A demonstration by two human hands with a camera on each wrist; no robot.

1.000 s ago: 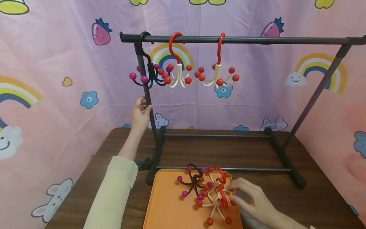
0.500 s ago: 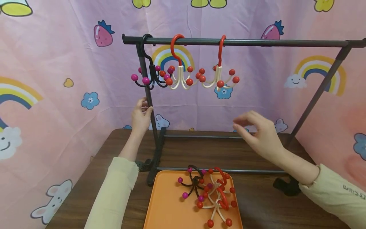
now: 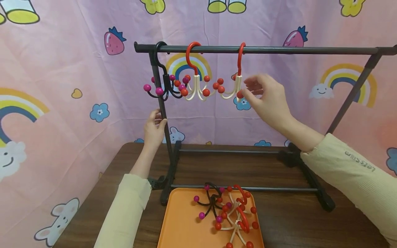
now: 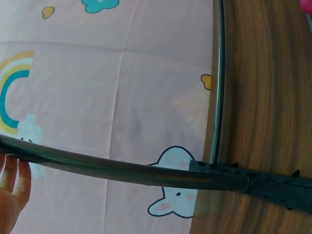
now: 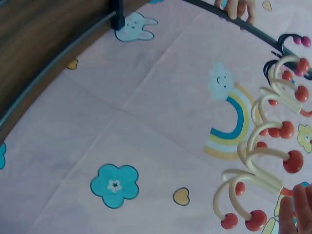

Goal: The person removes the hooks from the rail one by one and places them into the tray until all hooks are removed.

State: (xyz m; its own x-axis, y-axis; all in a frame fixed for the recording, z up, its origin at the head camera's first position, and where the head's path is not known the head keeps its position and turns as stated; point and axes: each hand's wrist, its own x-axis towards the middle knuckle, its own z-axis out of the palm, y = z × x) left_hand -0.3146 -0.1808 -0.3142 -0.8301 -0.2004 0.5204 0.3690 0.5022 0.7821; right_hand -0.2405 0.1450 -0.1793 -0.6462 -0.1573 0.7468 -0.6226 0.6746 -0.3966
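The rightmost red-and-cream claw hanger (image 3: 238, 78) hung from the rail (image 3: 294, 50), looking light, stiff and slick, best held by its stem (image 3: 237, 84); the right hand (image 3: 267, 98), thumb and fingers parted, was beside it, contact unclear; the left hand (image 3: 154, 130) gripped the upright (image 3: 168, 137)

On our dark grey rack (image 3: 279, 50) we see a black hanger (image 3: 166, 82) with magenta balls, then a middle cream hanger (image 3: 196, 84) and a last cream hanger (image 3: 238, 82), both red-hooked and red-balled. In front of the rack, an orange tray (image 3: 186, 230) carries another black hanger (image 3: 212, 200), magenta-balled, and two more in cream and red. Under the rack we have dark brown, wood-grained surface (image 3: 310, 224). Behind it, the lilac-to-pink backdrop (image 3: 263, 20) repeats gold, white and blue rainbows; left of the rack we spot a pink strawberry (image 3: 114, 43) with navy leaves and a blue flower (image 3: 99, 112).
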